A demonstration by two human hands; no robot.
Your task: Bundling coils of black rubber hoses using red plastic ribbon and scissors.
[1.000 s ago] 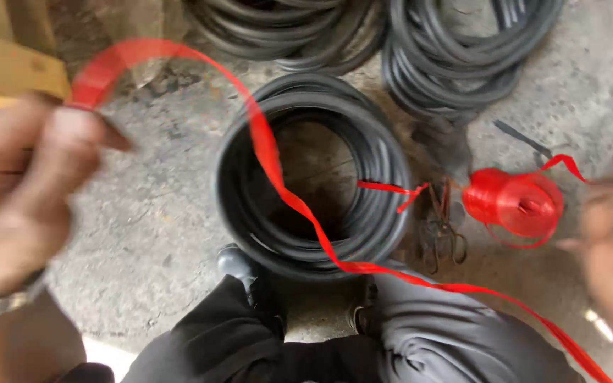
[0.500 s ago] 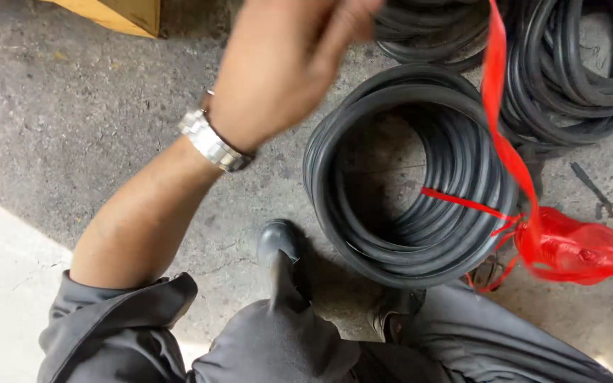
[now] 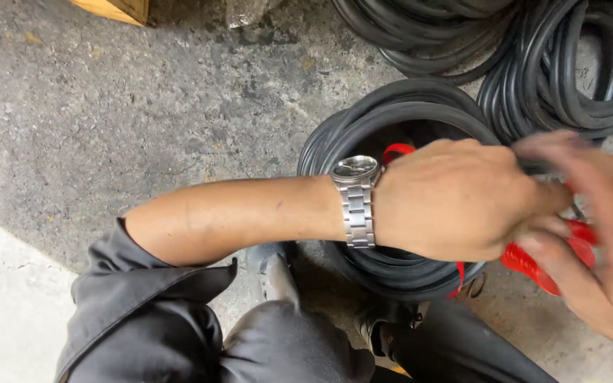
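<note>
At the far left the concrete floor [image 3: 108, 106] lies bare and stained, with the corner of a yellow wooden block [image 3: 118, 8] at its top edge. The grey sleeve [image 3: 143, 312] is pushed up, and the forearm runs rightward across the frame to a steel wristwatch [image 3: 355, 198].

The left hand [image 3: 455, 198] lies over the coil of black rubber hose [image 3: 363, 135] that sits on the floor in front of the knees, its fingers [image 3: 533, 202] drawn together, apparently pinching the red plastic strap [image 3: 396, 150] where it passes through the coil's opening. The right hand [image 3: 590, 234] meets it at the coil's right side, blurred; its fingers curl around the red strap roll [image 3: 533, 262], though how firmly they close on it I cannot tell.

Judging by this, the step in hand is binding the coil: the strap is threaded through and being pulled around the turns. The next move would call for keeping tension on the strap while both ends are brought together.

The left hand hides the middle of the coil and most of the strap's path. 2 more hose coils [image 3: 569, 64] are cut off by the top and right edges. A shoe [image 3: 271, 273] shows between the knees, partly covered.
</note>
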